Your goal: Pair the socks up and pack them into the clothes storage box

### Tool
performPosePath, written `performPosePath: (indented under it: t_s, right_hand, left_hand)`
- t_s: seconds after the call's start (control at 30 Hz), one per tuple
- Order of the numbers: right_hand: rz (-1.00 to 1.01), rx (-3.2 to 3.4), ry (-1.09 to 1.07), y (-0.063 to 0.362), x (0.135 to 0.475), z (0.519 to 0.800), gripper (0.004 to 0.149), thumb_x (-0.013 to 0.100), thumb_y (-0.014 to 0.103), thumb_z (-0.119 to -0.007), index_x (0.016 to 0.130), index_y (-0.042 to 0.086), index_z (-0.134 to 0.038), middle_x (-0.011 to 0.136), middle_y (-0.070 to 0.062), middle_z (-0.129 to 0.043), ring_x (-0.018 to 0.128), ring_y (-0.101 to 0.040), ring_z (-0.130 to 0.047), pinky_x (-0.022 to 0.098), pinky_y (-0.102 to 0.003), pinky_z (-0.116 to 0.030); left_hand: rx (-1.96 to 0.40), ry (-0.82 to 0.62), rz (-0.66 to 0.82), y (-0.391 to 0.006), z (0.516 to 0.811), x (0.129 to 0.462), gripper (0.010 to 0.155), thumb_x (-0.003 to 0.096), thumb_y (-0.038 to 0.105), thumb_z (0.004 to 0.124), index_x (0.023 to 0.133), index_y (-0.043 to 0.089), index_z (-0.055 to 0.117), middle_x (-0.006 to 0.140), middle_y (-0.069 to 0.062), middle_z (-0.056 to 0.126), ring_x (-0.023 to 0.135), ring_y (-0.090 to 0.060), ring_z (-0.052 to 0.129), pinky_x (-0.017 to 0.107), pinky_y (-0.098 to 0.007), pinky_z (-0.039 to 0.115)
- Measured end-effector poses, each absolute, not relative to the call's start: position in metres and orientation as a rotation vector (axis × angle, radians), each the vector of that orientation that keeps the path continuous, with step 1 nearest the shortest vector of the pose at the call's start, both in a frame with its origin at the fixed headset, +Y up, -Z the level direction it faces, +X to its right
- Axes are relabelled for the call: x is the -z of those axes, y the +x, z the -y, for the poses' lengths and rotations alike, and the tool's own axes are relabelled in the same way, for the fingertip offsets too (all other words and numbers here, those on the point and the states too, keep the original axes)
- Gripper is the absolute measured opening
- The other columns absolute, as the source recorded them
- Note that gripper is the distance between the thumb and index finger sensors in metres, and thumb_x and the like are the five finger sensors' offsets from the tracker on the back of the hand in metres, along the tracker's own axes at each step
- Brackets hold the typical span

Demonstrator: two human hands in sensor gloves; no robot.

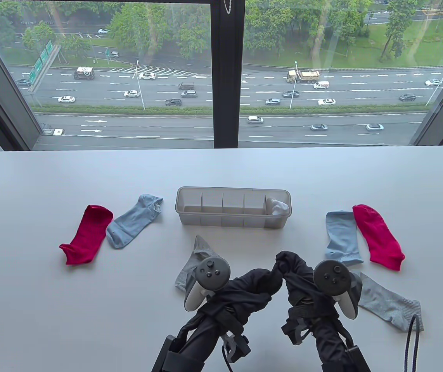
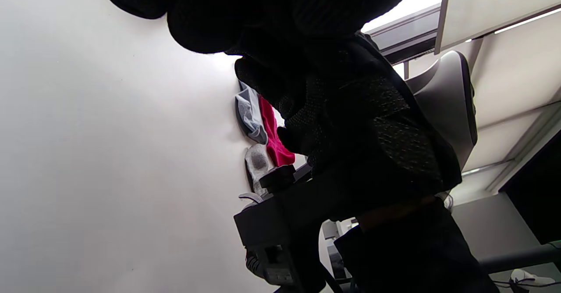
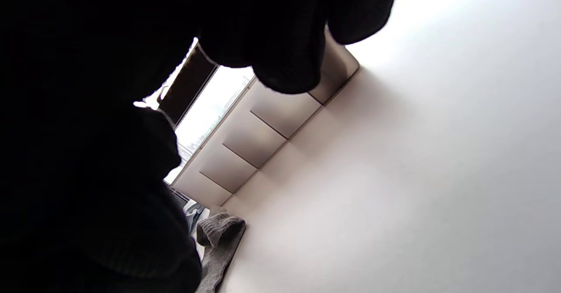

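Note:
A black sock bundle (image 1: 279, 265) hangs between my two hands above the table's front middle. My left hand (image 1: 256, 290) grips its left part and my right hand (image 1: 295, 279) its right part; dark cloth hides the fingers. The clear divided storage box (image 1: 233, 221) stands just behind, with a white sock pair (image 1: 277, 207) in its rightmost compartment. On the left lie a red sock (image 1: 89, 234) and a light blue sock (image 1: 134, 221). A grey sock (image 1: 196, 259) lies partly under my left hand. On the right lie a light blue sock (image 1: 341, 236), a red sock (image 1: 378, 236) and a grey sock (image 1: 390, 302).
The white table (image 1: 51, 310) ends at a window at the back. A dark cord (image 1: 411, 345) hangs over the grey sock at the front right. The right wrist view shows the box (image 3: 263, 126) and a grey sock (image 3: 219, 244) beyond dark curled fingers (image 3: 280, 60).

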State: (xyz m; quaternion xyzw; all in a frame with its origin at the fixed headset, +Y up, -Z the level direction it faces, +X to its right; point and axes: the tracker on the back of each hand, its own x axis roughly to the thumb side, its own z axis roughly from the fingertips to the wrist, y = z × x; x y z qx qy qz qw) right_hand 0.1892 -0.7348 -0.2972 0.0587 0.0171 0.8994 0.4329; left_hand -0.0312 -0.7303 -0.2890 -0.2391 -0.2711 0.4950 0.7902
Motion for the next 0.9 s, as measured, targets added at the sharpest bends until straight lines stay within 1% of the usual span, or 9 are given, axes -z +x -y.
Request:
performPosePath:
  t_s: [0.2, 0.33, 0.43, 0.5, 0.53, 0.57, 0.7, 0.83, 0.9]
  right_hand:
    - [-0.073, -2.182, 0.209, 0.192, 0.299, 0.732, 0.039, 0.054, 0.033, -0.063, 0.092, 0.027, -0.064, 0.084, 0.001, -0.083, 0.078, -0.022, -0.091, 0.072, -0.052, -0.067]
    - [-0.122, -2.157, 0.269, 0.183, 0.297, 0.729, 0.038, 0.055, 0.033, -0.063, 0.093, 0.028, -0.064, 0.087, 0.0, -0.082, 0.081, -0.024, -0.089, 0.073, -0.053, -0.065]
    - [-0.168, -2.066, 0.249, 0.181, 0.296, 0.732, 0.041, 0.058, 0.039, -0.064, 0.098, 0.029, -0.061, 0.098, -0.008, -0.077, 0.085, -0.031, -0.086, 0.071, -0.055, -0.066]
    - [-0.256, -1.984, 0.264, 0.178, 0.296, 0.735, 0.071, 0.052, 0.054, -0.069, 0.11, 0.018, -0.047, 0.106, -0.019, -0.069, 0.084, -0.038, -0.085, 0.068, -0.058, -0.066]
    - [-0.308, -1.976, 0.26, 0.176, 0.296, 0.739, 0.079, 0.05, 0.056, -0.07, 0.11, 0.011, -0.047, 0.101, -0.022, -0.073, 0.079, -0.038, -0.088, 0.065, -0.057, -0.068]
    - [-0.374, -1.979, 0.266, 0.173, 0.296, 0.743, 0.079, 0.049, 0.056, -0.071, 0.108, 0.008, -0.049, 0.097, -0.022, -0.076, 0.076, -0.036, -0.09, 0.064, -0.056, -0.07]
    - [-0.336, -2.023, 0.263, 0.172, 0.298, 0.742, 0.053, 0.056, 0.041, -0.074, 0.101, 0.016, -0.062, 0.088, -0.016, -0.085, 0.069, -0.027, -0.095, 0.062, -0.05, -0.075]
    - [-0.341, -1.986, 0.294, 0.165, 0.296, 0.739, 0.052, 0.057, 0.036, -0.076, 0.102, 0.019, -0.056, 0.094, -0.016, -0.077, 0.076, -0.027, -0.09, 0.067, -0.051, -0.07]
    - [-0.356, -2.016, 0.308, 0.163, 0.296, 0.739, 0.052, 0.057, 0.033, -0.077, 0.102, 0.019, -0.055, 0.096, -0.017, -0.075, 0.077, -0.028, -0.089, 0.067, -0.051, -0.07]
  left_hand:
    - [-1.007, -0.641, 0.603, -0.025, 0.732, 0.287, 0.056, 0.0506, 0.032, 0.076, 0.1, 0.022, 0.053, 0.098, -0.021, 0.065, 0.076, -0.038, 0.082, 0.067, -0.063, 0.063]
    - [-1.101, -0.492, 0.441, -0.038, 0.732, 0.289, 0.041, 0.0532, 0.035, 0.069, 0.089, 0.016, 0.07, 0.087, -0.027, 0.074, 0.058, -0.042, 0.088, 0.054, -0.065, 0.068]
    - [-1.0, -0.318, 0.359, -0.048, 0.727, 0.291, 0.043, 0.052, 0.036, 0.069, 0.088, 0.013, 0.065, 0.086, -0.026, 0.072, 0.058, -0.039, 0.088, 0.053, -0.064, 0.069]
    - [-0.993, -0.253, 0.315, -0.051, 0.727, 0.291, 0.042, 0.0515, 0.033, 0.071, 0.088, 0.014, 0.062, 0.091, -0.025, 0.067, 0.065, -0.04, 0.085, 0.058, -0.065, 0.066]
    - [-1.006, -0.246, 0.323, -0.051, 0.727, 0.291, 0.042, 0.0515, 0.031, 0.072, 0.088, 0.014, 0.063, 0.093, -0.024, 0.067, 0.067, -0.041, 0.085, 0.059, -0.065, 0.066]
    - [-1.031, -0.253, 0.341, -0.051, 0.726, 0.291, 0.04, 0.0515, 0.029, 0.073, 0.088, 0.015, 0.066, 0.094, -0.024, 0.067, 0.07, -0.042, 0.086, 0.06, -0.065, 0.067]
    - [-1.032, -0.188, 0.319, -0.053, 0.725, 0.292, 0.036, 0.0508, 0.022, 0.074, 0.085, 0.011, 0.076, 0.089, -0.027, 0.082, 0.066, -0.042, 0.101, 0.054, -0.061, 0.083]
    - [-1.049, -0.171, 0.237, -0.058, 0.726, 0.297, 0.035, 0.0508, 0.022, 0.074, 0.084, 0.014, 0.069, 0.083, -0.023, 0.085, 0.057, -0.035, 0.108, 0.047, -0.056, 0.091]
    - [-1.069, -0.2, 0.197, -0.062, 0.729, 0.299, 0.05, 0.0494, 0.021, 0.078, 0.093, 0.016, 0.053, 0.086, -0.02, 0.078, 0.06, -0.037, 0.106, 0.05, -0.058, 0.088]
